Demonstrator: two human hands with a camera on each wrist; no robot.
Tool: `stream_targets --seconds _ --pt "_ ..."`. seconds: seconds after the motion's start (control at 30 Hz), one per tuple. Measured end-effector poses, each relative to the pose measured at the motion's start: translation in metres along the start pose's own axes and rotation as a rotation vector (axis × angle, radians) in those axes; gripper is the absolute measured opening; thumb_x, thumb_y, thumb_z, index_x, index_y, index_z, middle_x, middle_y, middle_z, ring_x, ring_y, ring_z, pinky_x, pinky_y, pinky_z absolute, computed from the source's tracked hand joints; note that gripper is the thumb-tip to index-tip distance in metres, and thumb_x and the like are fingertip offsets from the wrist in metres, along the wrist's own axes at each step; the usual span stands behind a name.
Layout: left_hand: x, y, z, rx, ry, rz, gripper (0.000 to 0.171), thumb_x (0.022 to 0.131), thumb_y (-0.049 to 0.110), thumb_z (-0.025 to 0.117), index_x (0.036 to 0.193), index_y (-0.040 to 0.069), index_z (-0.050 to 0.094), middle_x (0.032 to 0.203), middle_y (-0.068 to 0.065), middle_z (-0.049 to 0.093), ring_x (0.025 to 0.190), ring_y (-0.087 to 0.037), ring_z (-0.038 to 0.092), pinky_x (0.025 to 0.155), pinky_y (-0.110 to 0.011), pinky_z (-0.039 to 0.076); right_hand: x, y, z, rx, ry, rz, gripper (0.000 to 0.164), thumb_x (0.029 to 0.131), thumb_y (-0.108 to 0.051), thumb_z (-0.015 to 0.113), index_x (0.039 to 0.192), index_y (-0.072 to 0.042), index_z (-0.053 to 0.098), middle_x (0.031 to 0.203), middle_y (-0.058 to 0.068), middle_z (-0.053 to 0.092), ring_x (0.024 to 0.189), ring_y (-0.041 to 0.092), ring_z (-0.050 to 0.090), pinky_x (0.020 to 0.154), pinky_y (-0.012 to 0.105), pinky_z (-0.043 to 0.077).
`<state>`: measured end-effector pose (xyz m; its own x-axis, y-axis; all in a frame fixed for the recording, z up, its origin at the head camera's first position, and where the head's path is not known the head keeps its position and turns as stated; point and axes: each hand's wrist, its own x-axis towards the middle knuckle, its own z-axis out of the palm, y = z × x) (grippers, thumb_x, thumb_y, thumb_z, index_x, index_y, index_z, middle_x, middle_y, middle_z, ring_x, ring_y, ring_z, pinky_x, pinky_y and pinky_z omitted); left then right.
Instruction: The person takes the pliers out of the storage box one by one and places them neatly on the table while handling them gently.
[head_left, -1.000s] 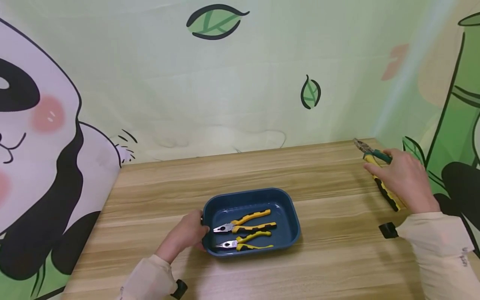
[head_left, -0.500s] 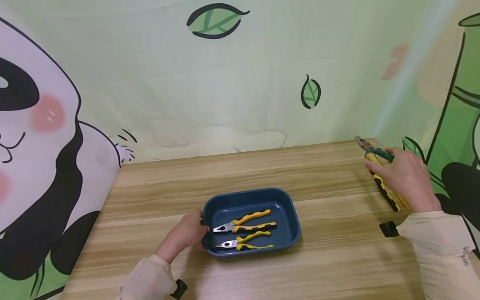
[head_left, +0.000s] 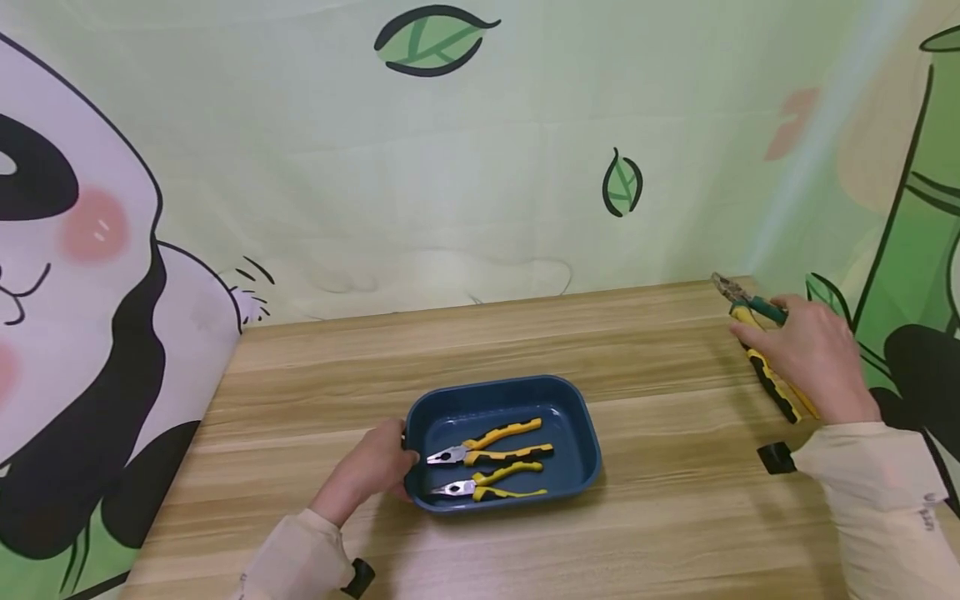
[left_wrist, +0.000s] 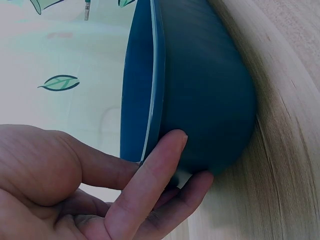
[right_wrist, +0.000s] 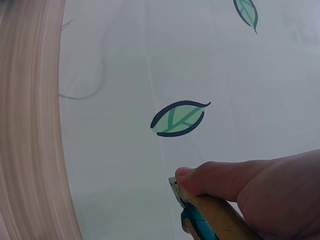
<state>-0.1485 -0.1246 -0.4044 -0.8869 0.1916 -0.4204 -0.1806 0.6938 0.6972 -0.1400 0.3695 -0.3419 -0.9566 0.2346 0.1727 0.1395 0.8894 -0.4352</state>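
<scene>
A dark blue plastic tray (head_left: 491, 392) stands on the wooden table. My left hand (head_left: 378, 458) grips its left end, with the thumb over the rim and fingers against the outer wall, as the left wrist view shows. Inside lie two yellow-and-black pliers: combination pliers (head_left: 491, 454) and, nearer me, long-nose pliers (head_left: 487, 486). At the far right, my right hand (head_left: 813, 354) holds worn pliers (head_left: 742, 302) with green and yellow on the handles, jaws toward the wall. Yellow-and-black handle ends (head_left: 772, 387) show below this hand; I cannot tell whether they belong to the same pliers.
The wooden table (head_left: 330, 383) ends at the back against a pale green printed cloth (head_left: 480, 183) with leaves and a panda. The same print runs up the right side, close to my right hand. A black wrist strap piece (head_left: 777, 459) sits by the right cuff.
My right hand and the pliers shift very slightly right and up, mostly between the first two frames. The left hand and the tray stay in place.
</scene>
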Motion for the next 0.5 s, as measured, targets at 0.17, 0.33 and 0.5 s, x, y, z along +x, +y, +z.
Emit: stream_targets --seconds 0.17,0.33,0.5 --pt "0.000 0.000 0.000 -0.004 0.000 -0.007 0.036 0.097 -0.010 0.057 0.131 -0.021 0.047 0.113 -0.036 0.061 0.066 -0.030 0.073 0.058 -0.038 0.067 0.000 0.003 0.004 0.008 0.003 -0.007 0.080 0.097 -0.049 0.067 0.135 0.020 0.049 0.115 0.043 0.056 0.097 0.055 0.057 0.071 0.065 0.051" --pt "0.001 -0.001 0.000 -0.005 0.003 -0.002 0.036 0.097 -0.010 0.057 0.130 -0.021 0.047 0.112 -0.036 0.061 0.066 -0.030 0.073 0.057 -0.038 0.067 0.001 0.004 0.009 0.008 -0.011 0.009 0.081 0.097 -0.050 0.066 0.136 0.020 0.049 0.118 0.044 0.056 0.096 0.057 0.058 0.069 0.063 0.052" --pt "0.000 -0.001 0.000 -0.006 0.002 0.008 0.035 0.097 -0.011 0.056 0.130 -0.021 0.048 0.110 -0.034 0.062 0.065 -0.030 0.072 0.057 -0.038 0.067 0.002 0.004 0.013 0.006 -0.030 0.046 0.083 0.098 -0.050 0.064 0.139 0.020 0.047 0.126 0.046 0.052 0.104 0.061 0.055 0.074 0.069 0.051"
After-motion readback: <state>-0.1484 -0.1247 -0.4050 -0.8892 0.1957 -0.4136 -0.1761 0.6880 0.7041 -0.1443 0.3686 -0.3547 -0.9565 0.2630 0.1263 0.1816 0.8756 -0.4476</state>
